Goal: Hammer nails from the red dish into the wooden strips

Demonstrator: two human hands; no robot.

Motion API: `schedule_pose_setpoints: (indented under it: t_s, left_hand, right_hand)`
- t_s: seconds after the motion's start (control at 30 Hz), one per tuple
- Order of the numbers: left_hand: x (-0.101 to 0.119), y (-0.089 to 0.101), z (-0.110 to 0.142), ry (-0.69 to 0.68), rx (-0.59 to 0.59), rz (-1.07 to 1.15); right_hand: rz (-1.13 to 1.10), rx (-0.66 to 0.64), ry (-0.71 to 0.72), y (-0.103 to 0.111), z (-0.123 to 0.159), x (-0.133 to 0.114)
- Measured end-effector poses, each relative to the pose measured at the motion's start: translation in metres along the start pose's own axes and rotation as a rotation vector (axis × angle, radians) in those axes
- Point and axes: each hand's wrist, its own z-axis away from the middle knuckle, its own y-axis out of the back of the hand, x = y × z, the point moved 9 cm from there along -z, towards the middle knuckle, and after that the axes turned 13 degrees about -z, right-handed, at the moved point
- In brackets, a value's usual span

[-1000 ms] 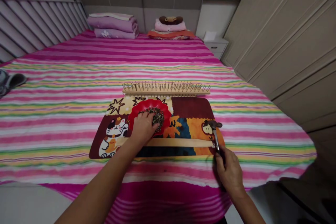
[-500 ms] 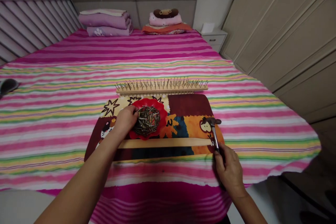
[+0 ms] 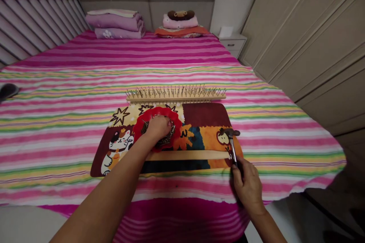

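Over the middle of a red scalloped bowl (image 3: 178, 121) is my left hand (image 3: 159, 127), fingers bunched and pointing down among the nails (image 3: 168, 140). Its fingertips are hidden, so I cannot see what they pinch. My right hand (image 3: 248, 182) is closed round the handle of a hammer (image 3: 233, 146), whose dark head points away from me. A flat wooden strip (image 3: 191, 155) lies in front of the bowl, its right end near the hammer. Behind the bowl a wooden strip studded with nails (image 3: 176, 98) has several rows standing up, with points showing underneath.
A patterned board (image 3: 203, 114) with a cat picture lies under the bowl and the bare strip, on a striped bedspread (image 3: 285, 136). A dark rounded object (image 3: 8, 91) sits at the left edge. Folded bedding (image 3: 116, 22) is stacked at the headboard; wardrobe doors (image 3: 316, 41) stand right.
My left hand has moved from the bowl's left rim to the right, in over the nails. My right hand and the hammer have hardly moved.
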Motion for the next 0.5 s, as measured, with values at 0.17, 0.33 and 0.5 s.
schedule_pose_setpoints:
  t_s: [0.17,0.33,0.5]
  left_hand:
    - [-0.043,0.032,0.017,0.134,0.161,0.674]
    - [-0.084,0.04,0.059,0.263,0.257,1.237]
    - [-0.13,0.004,0.118,0.568,0.417,1.526]
  right_hand:
    - [-0.006,-0.018,0.002,-0.001,-0.001,-0.002]
    - [0.018,-0.076,-0.081,-0.002,-0.003,0.007]
    - [0.034,-0.166,-0.253,-0.007,-0.011,0.027]
